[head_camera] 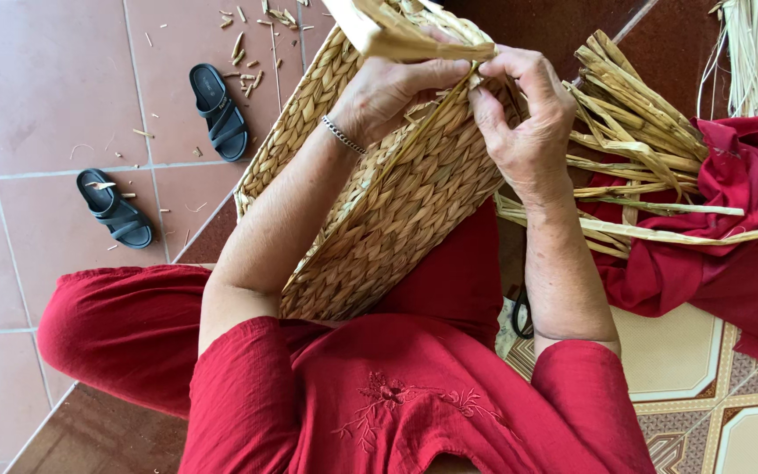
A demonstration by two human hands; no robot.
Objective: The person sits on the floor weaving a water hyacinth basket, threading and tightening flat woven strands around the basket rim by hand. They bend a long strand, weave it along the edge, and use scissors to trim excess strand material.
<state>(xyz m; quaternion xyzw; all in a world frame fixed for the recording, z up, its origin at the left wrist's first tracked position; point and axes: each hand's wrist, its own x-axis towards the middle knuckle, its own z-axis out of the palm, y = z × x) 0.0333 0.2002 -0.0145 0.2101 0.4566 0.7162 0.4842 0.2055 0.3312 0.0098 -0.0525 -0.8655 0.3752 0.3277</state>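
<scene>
You sat on a raised dark-brown ledge [98, 434], in red clothing, with your knees spread. To your right, nearest you, lay a floor of patterned cream and brown tiles [704, 386]. To your left and lower down was a floor of plain pinkish tiles [37, 105]. A pair of black scissors [519, 316] showed partly beside your right forearm, on the patterned floor.

A flat woven straw panel [396, 202] rested on your lap and ran away from you on a slant, its far end raised toward the top of the view. Both forearms extended forward over it. The left arm crossed the panel's left half and carried a metal bracelet [340, 135] at the wrist. The right arm ran up along the panel's right edge.

At the panel's far end, both hands met at the weaving edge. Your left hand [392, 88] was closed around a bunch of flat straw strands [396, 35], thumb and fingers pinching them at the top. Your right hand [524, 118] was also closed, its fingertips gripping a strand just beside the left hand's thumb, the fingers curled down against the panel.

To the right of your hands, a bundle of loose straw stalks [633, 140] lay across a crumpled red cloth [747, 219]. More pale straw [747, 53] hung at the upper right.

Farther off on the pinkish tiles lay two black sandals [218, 110], well apart from each other, with straw scraps [247, 53] scattered around them.
</scene>
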